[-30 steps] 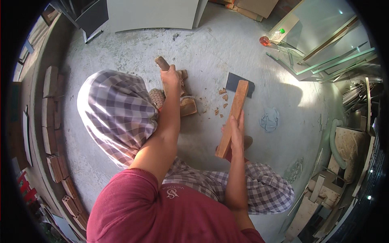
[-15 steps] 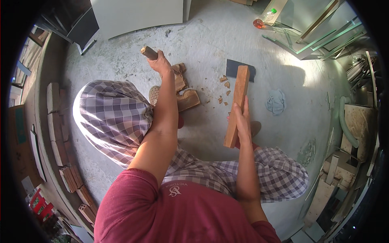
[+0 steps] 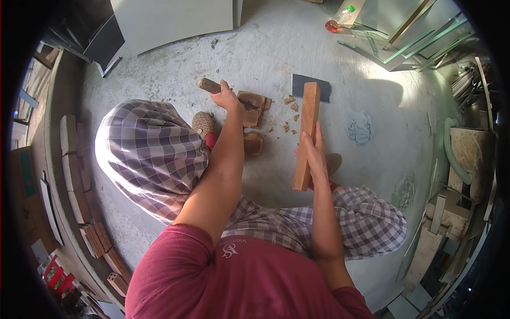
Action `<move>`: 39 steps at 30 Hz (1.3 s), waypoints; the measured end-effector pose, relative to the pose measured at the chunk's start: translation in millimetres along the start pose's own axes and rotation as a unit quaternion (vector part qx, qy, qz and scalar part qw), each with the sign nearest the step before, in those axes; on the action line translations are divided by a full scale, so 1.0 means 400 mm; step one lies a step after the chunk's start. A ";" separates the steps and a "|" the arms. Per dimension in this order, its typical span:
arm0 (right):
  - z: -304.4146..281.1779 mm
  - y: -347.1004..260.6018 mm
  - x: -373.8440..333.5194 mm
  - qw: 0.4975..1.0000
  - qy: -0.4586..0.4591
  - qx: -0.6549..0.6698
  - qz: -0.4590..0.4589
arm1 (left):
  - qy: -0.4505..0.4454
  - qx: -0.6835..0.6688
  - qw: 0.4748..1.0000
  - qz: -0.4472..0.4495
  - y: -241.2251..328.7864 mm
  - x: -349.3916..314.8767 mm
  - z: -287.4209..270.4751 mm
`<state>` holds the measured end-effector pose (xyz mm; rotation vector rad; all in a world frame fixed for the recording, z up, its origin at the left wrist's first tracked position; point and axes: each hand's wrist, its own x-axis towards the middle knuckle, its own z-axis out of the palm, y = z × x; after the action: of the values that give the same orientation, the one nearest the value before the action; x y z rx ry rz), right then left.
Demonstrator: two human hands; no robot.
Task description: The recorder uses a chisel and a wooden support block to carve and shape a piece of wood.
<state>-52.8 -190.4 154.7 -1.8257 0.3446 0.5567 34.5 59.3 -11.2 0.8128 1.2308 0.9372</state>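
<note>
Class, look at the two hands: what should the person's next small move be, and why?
Probably shift the wooden bar left toward the brown blocks: the right hand holds it apart from them, while the left hand grips a stout handle near them. Chips between bar and blocks hint at work there.

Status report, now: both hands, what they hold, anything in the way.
Left hand gripping brown handle. Right hand holding brown bar. Loose chips between them.
</note>
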 end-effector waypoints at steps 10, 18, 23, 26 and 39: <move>-0.022 0.046 0.032 0.999 0.025 -0.007 -0.030 | -0.186 -0.006 0.980 0.069 0.085 -0.084 0.060; -0.022 0.034 0.032 0.999 0.032 -0.017 -0.039 | -0.146 -0.045 0.988 0.011 0.113 -0.034 0.047; -0.016 0.033 0.039 1.000 0.019 -0.017 -0.008 | -0.145 -0.055 0.988 -0.013 0.112 0.004 0.021; -0.019 0.038 0.040 0.999 0.019 -0.033 -0.002 | -0.175 -0.037 0.984 0.008 0.084 -0.043 0.010; -0.017 0.051 0.038 0.999 0.019 -0.041 0.022 | -0.262 0.051 0.960 0.086 0.036 -0.088 0.011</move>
<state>-48.7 -202.5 131.9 -1.9137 0.3934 0.5745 34.1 32.9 16.5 1.1776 0.7572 0.7306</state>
